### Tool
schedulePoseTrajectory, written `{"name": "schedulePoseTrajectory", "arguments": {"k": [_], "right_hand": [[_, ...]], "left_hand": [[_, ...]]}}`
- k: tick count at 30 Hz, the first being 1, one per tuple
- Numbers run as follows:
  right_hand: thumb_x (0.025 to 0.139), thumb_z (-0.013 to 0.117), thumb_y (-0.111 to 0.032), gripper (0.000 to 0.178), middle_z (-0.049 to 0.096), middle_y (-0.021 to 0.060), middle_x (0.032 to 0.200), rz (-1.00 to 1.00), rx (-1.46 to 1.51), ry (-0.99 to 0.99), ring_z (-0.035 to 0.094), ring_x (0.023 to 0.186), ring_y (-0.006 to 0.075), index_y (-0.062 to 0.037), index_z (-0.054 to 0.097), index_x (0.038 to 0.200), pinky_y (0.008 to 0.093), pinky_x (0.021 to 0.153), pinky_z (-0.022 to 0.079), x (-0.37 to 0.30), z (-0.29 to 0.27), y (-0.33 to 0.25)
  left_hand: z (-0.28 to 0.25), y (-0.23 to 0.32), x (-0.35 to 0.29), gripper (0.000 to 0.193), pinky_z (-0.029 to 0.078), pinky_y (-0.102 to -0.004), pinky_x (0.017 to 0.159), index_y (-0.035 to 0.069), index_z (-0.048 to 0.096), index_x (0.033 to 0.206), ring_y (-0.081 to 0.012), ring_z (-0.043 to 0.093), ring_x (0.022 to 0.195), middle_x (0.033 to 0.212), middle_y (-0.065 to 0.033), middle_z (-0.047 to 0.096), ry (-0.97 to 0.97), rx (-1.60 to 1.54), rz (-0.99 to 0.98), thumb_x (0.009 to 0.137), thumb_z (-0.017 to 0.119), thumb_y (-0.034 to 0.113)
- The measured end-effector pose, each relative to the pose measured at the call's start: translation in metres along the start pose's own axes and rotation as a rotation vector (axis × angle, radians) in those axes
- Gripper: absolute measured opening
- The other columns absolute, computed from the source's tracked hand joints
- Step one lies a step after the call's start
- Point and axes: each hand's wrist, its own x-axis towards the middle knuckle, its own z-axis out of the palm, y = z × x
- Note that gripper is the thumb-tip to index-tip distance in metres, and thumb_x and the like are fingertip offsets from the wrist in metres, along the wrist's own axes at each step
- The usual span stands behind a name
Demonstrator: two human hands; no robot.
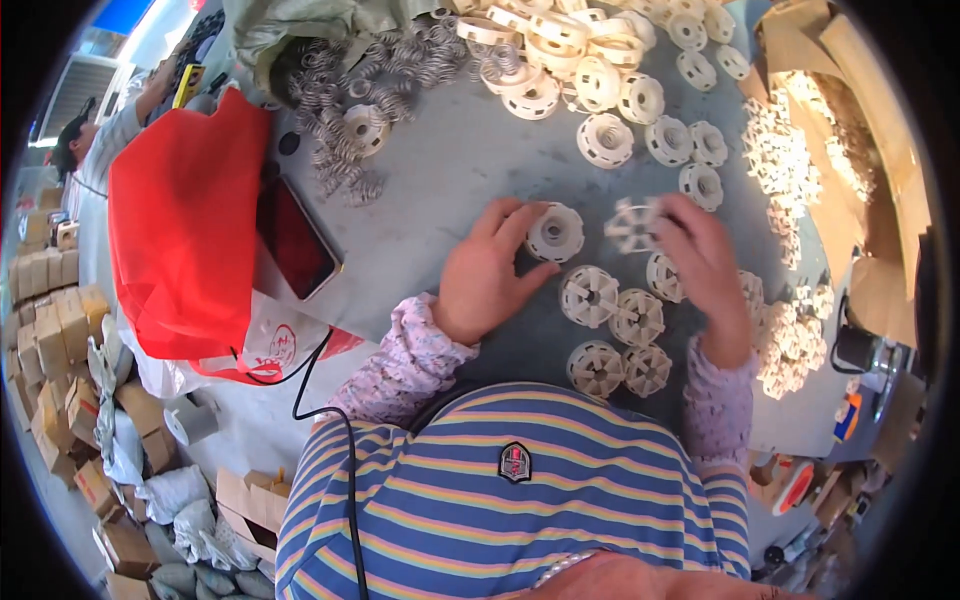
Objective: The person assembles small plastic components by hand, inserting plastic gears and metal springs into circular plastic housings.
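Note:
My left hand [483, 275] curls its thumb and fingers around the rim of a round white plastic housing [570, 240] standing on the grey table. A coiled spring [553, 231] appears to sit in the housing's middle. To the right, my right hand [708, 258] pinches a white spoked plastic wheel [627, 228], slightly blurred, just apart from the housing. Below both hands lie several round housings with spoked wheels fitted in them [589, 296], some partly under my right forearm. Several plain housings [604, 140] lie farther away.
Metal springs [350, 100] spill from a green sack at the back left, beside heaped housings [555, 45]. Loose spoked wheels [785, 170] lie by a cardboard box [880, 120] at right. A phone [296, 240] and red bag [185, 230] are left; another person [100, 145] is beyond.

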Motion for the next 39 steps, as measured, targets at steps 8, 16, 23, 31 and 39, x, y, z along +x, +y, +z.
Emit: {"name": "schedulePoseTrajectory", "arguments": {"k": [8, 16, 23, 31, 39], "right_hand": [[0.097, 0.074, -0.024, 0.038, 0.064, 0.0149, 0.128, -0.019, -0.519, 0.075, 0.069, 0.108, 0.0393, -0.0052, 0.067, 0.130, 0.0481, 0.091, 0.056, 0.013, 0.016, -0.002], [0.080, 0.090, -0.018, 0.064, 0.065, 0.0131, 0.133, -0.040, -0.388, -0.027, 0.069, 0.111, 0.0336, -0.0069, 0.065, 0.138, 0.0434, 0.095, 0.058, 0.004, 0.007, 0.001], [0.081, 0.088, -0.014, 0.059, 0.067, 0.0122, 0.126, -0.226, -0.294, 0.003, 0.070, 0.108, 0.0331, -0.0068, 0.069, 0.137, 0.0418, 0.094, 0.060, 0.011, 0.032, -0.042], [0.081, 0.089, -0.011, 0.062, 0.067, 0.0129, 0.127, -0.358, -0.340, -0.181, 0.070, 0.111, 0.0339, -0.0048, 0.069, 0.139, 0.0430, 0.092, 0.059, 0.034, 0.054, -0.035], [0.078, 0.092, -0.015, 0.060, 0.069, 0.0105, 0.122, -0.296, -0.545, -0.063, 0.071, 0.107, 0.0351, -0.0053, 0.072, 0.133, 0.0430, 0.090, 0.058, 0.011, 0.029, -0.025]], "left_hand": [[0.004, 0.005, 0.005, 0.058, 0.062, -0.0405, 0.076, 0.014, 0.070, 0.139, -0.0295, 0.075, 0.094, 0.134, -0.0106, 0.065, 0.018, 0.039, -0.014, 0.085, 0.090, 0.021], [0.002, 0.007, 0.010, 0.048, 0.060, -0.0349, 0.072, 0.012, 0.073, 0.137, -0.0229, 0.073, 0.082, 0.133, -0.0108, 0.066, 0.036, 0.007, -0.015, 0.091, 0.086, 0.018], [-0.007, -0.018, 0.009, 0.044, 0.049, -0.0265, 0.065, 0.006, 0.072, 0.137, -0.0106, 0.056, 0.069, 0.129, -0.0090, 0.067, 0.027, -0.394, -0.195, 0.096, 0.083, 0.016], [-0.007, -0.010, 0.013, 0.050, 0.050, -0.0271, 0.061, 0.007, 0.073, 0.138, -0.0099, 0.055, 0.065, 0.125, -0.0113, 0.067, 0.004, -0.298, -0.150, 0.089, 0.086, 0.007], [0.000, -0.018, 0.008, 0.042, 0.048, -0.0251, 0.060, 0.006, 0.076, 0.129, -0.0075, 0.054, 0.066, 0.126, -0.0073, 0.068, 0.039, -0.324, -0.138, 0.088, 0.087, 0.004]]}}
